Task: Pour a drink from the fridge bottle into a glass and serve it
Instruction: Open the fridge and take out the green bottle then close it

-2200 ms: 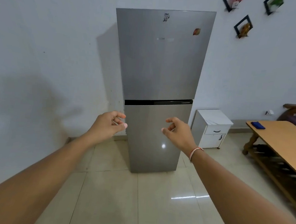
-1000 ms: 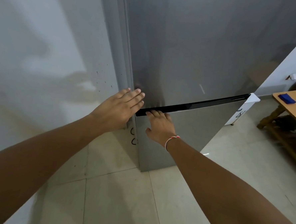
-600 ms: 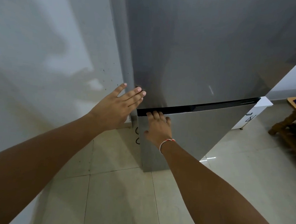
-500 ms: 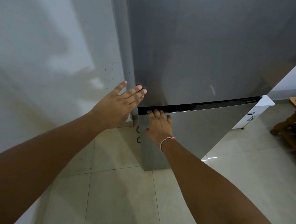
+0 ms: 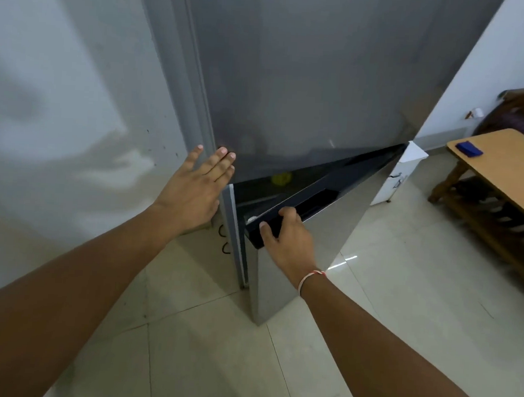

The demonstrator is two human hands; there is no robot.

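Note:
A tall grey two-door fridge (image 5: 308, 78) fills the middle of the view. Its lower door (image 5: 319, 241) stands partly open, swung out toward me on its right hinge. My right hand (image 5: 286, 236) grips the dark handle recess at the door's top left corner. My left hand (image 5: 197, 188) lies flat with fingers spread against the fridge's left front edge, just above the gap. Through the gap a small yellow object (image 5: 282, 178) shows inside; the rest of the interior is dark. No bottle or glass is in sight.
A white wall (image 5: 60, 109) runs close along the fridge's left side. A small white cabinet (image 5: 405, 173) stands right of the fridge. A wooden table (image 5: 507, 173) with a blue object (image 5: 468, 149) is at the far right. The floor is pale tile (image 5: 370, 312).
I walked up to the fridge and set both hands on it. In the last half second my right hand pulled the lower door from shut to partly open; the left hand stayed put.

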